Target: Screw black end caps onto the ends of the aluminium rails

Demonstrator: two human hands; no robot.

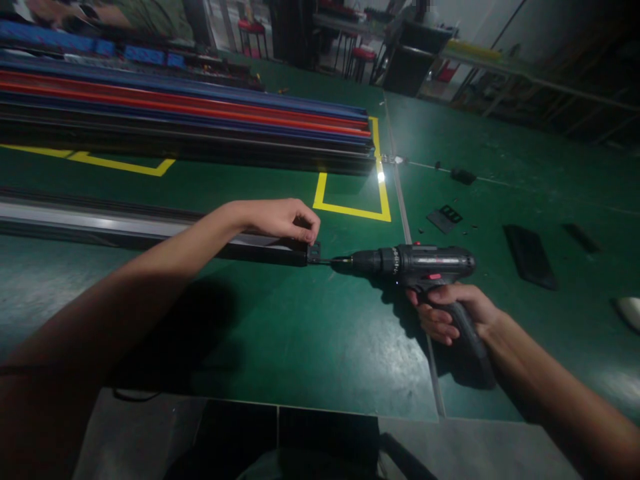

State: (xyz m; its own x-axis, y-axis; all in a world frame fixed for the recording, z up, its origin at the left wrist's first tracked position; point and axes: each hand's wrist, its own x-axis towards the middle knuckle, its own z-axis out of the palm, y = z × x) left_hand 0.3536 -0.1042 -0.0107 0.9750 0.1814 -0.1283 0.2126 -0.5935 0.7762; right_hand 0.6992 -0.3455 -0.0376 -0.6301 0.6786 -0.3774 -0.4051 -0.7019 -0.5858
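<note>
My right hand (450, 310) is wrapped round the grip of a black power drill (425, 260), which points left. The drill's long thin bit (325, 261) meets a small black end piece (314, 252) at the right end of a long dark metal profile (260, 252). Above that end, my left hand (297, 221) has its fingers curled together, with thumb and fingertips at the top of the end piece. The profile lies along the green table and runs out of view at the left, partly under my left forearm.
Beyond the profile lies a stack of blue, red and black profiles (200, 110). Yellow tape (350, 214) marks the green table (320, 333). At the right are a black flat piece (529, 257) and a small black bracket (445, 219). A person's arm (107, 15) shows at the top left.
</note>
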